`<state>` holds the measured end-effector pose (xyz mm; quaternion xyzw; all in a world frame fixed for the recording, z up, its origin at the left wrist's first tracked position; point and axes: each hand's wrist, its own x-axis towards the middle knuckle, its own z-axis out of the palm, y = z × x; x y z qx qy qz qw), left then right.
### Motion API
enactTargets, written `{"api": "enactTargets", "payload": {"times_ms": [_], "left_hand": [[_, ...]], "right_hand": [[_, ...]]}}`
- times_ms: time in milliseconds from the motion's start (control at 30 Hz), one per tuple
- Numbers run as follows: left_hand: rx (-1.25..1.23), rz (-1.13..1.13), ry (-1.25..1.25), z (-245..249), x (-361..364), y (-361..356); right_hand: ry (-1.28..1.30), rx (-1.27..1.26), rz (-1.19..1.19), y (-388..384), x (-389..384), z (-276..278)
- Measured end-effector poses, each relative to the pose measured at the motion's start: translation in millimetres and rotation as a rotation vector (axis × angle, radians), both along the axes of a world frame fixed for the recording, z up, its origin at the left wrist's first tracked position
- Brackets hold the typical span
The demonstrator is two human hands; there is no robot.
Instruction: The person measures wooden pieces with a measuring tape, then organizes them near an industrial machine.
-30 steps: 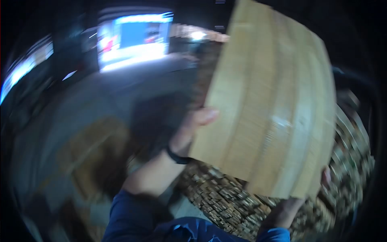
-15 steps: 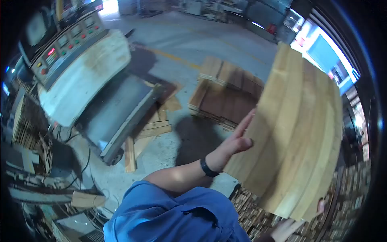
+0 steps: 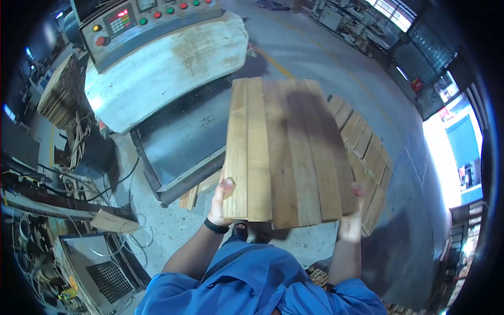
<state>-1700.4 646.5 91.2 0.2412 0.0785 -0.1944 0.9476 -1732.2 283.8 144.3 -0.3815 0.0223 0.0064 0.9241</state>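
A wooden panel [image 3: 283,157] made of several strips side by side is held out in front of my body. My left hand [image 3: 220,202] grips its left edge near the lower corner, the thumb lying on the top face. At the opposite edge, my right hand [image 3: 353,212] is closed on the panel with its thumb on top; the other fingers are hidden underneath. A shadow falls across the panel's upper right. Its far left part overlaps the machine's grey bed [image 3: 184,136] in view.
Ahead on the left stands a machine with a white hood [image 3: 173,63] and a button panel [image 3: 123,23]. Stacked wooden panels [image 3: 367,157] lie on the floor to the right. A vented box [image 3: 105,273] and cables are at lower left.
My body has turned left toward the machine. The wooden panel has swung from the right to the middle and lies flatter, with both hands still on it.
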Motion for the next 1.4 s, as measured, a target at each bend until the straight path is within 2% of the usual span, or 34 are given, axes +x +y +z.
{"api": "enactTargets", "payload": {"times_ms": [67, 133, 200, 267, 300, 400, 433, 533, 567, 667, 700, 767, 833, 933, 1000, 1100, 1167, 1200, 1267, 1333, 1400], "left_hand": [[0.035, 0.118, 0.019, -30.0, 14.1, 6.7], [0.091, 0.267, 0.045, -60.1, 32.0, 8.0], [0.135, 0.326, 0.036, -106.1, 56.7, 8.4], [0.216, 0.368, 0.006, -131.9, 83.1, 7.8], [0.209, 0.313, 0.098, -153.2, 93.3, 12.4], [0.308, 0.487, -0.023, -169.4, 117.1, 1.5], [0.311, 0.51, -0.04, -176.4, 123.5, 1.3], [0.536, 0.559, 0.089, -176.6, 137.8, -4.6], [0.645, 0.593, 0.116, -173.4, 145.3, -8.0], [0.835, 0.637, 0.185, -198.0, 151.6, -14.2], [0.867, 0.698, 0.158, -205.6, 151.6, -16.9], [0.926, 0.618, 0.257, -201.8, 146.8, -9.8], [1.007, 0.525, 0.369, -169.7, 140.7, -5.9], [0.609, 0.681, 0.267, -175.9, 133.7, 7.8], [0.647, 0.578, 0.299, -161.1, 124.1, 17.1], [0.755, 0.447, 0.307, -154.1, 110.7, 35.7], [0.349, 0.347, 0.278, -158.7, 92.3, 55.8], [0.143, 0.296, 0.261, -160.1, 85.0, 64.6], [-0.397, 0.331, 0.197, -137.2, 79.0, 70.5], [-0.777, 0.279, 0.077, -132.2, 68.0, 79.5], [-0.892, 0.282, 0.025, -130.4, 57.7, 89.1]], "right_hand": [[0.011, -0.203, 0.023, 6.7, 52.6, -28.3], [0.047, -0.284, 0.098, 26.1, 105.3, -45.8], [0.132, -0.229, 0.222, 49.5, 147.7, -63.8], [0.257, -0.28, 0.426, 24.5, 205.9, -153.8], [0.228, -0.276, 0.491, 22.4, 231.8, -168.7], [0.026, -0.161, 0.578, 36.8, 270.8, -189.2], [0.047, -0.07, 0.538, 39.2, 276.5, -191.7], [0.143, -0.484, 0.559, 30.4, 316.3, -196.4], [0.123, -0.738, 0.514, 30.5, 331.6, -219.8], [0.064, -1.269, 0.446, 33.9, 354.4, -242.0], [0.065, -1.369, 0.411, 41.3, 352.5, -228.3], [0.126, -1.425, 0.411, 48.3, 354.8, -220.0], [0.169, -1.463, 0.391, 52.6, 355.9, -224.5], [0.155, -1.426, 0.329, 47.8, 363.2, -240.5], [0.088, -1.313, 0.289, 43.1, 366.2, -249.7], [0.109, -1.236, 0.26, 53.7, 348.4, -224.7], [0.051, -1.098, 0.201, 58.2, 330.5, -230.5], [0.118, -0.935, 0.282, 63.0, 318.4, -221.8], [0.254, -0.601, 0.43, 79.1, 290.0, -181.1], [0.418, -0.47, 0.481, 102.0, 260.0, -161.0], [0.493, -0.397, 0.54, 131.8, 235.3, -142.0]]}}
